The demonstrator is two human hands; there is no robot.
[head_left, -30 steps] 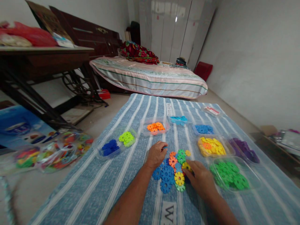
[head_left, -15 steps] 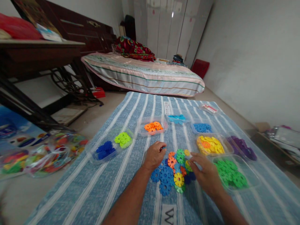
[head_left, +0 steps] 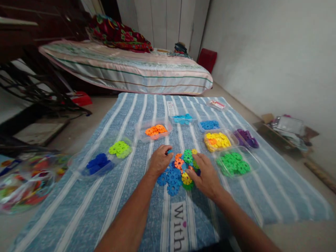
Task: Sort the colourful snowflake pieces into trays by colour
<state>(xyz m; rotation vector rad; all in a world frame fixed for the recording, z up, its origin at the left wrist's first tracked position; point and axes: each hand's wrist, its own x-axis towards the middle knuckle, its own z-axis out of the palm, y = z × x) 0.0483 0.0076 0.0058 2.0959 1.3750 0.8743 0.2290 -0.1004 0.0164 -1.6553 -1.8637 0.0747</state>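
Observation:
A mixed pile of notched plastic snowflake discs [head_left: 174,177] lies on the striped cloth, mostly blue, with orange, green and yellow ones. My left hand [head_left: 159,161] is at the pile's left edge, fingers curled round a light blue snowflake disc [head_left: 169,151] that shows at the fingertips. Over the right side of the pile, my right hand [head_left: 207,176] reaches in with thumb and fingers apart. Its thumb is close to a yellow disc [head_left: 186,179], and a green disc [head_left: 187,156] lies just beyond. The fingers partly cover the discs beneath.
Clear tubs of sorted discs surround the pile: orange [head_left: 156,130], yellow [head_left: 217,140], green [head_left: 233,163], purple [head_left: 246,138], dark blue [head_left: 98,163] and others. A bag of colourful pieces [head_left: 28,185] lies on the floor at left. A bed [head_left: 136,71] stands beyond the striped cloth [head_left: 131,210].
The view has shifted right and down. My right hand has moved inward over the pile, its thumb now near the yellow disc. My left hand stays at the pile's left edge.

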